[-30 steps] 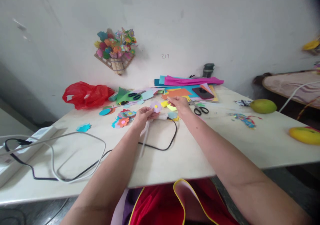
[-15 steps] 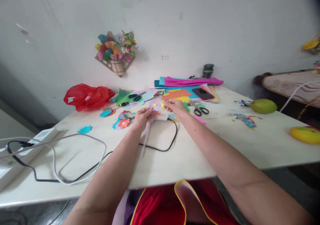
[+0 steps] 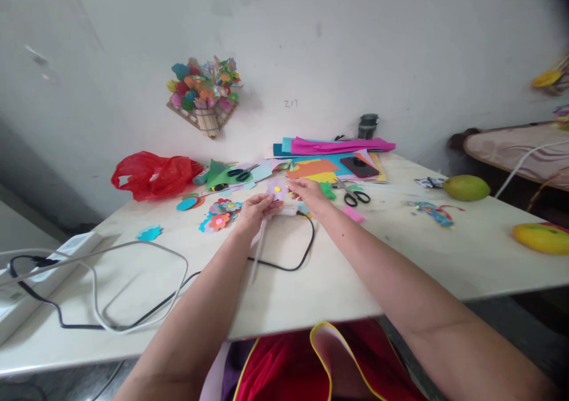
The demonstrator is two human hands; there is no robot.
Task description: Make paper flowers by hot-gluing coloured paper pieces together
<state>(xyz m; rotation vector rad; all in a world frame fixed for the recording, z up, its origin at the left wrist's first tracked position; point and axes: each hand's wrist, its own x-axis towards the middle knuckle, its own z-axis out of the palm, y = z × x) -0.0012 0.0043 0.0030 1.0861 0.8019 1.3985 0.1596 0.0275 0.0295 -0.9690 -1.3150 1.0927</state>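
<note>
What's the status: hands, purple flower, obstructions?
Left hand pinches purple flower, yellow dot at its middle. Right hand at flower's right edge, grip unclear. Black cord looped on near side, possible snag.

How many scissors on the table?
2: black scissors on the papers at left, another pair right of the right hand. A dark bit behind the magenta sheet could be a third.

Your left hand (image 3: 262, 207) and right hand (image 3: 306, 190) are bare, forearms (image 3: 377, 276) too; small round spot (image 3: 343, 235) on the right one. You wear a red garment (image 3: 284, 365) with thin yellow edging (image 3: 324, 323), part looping around a fold; purple cloth (image 3: 231, 370) and whitish cloth (image 3: 212, 377) at your left.
</note>
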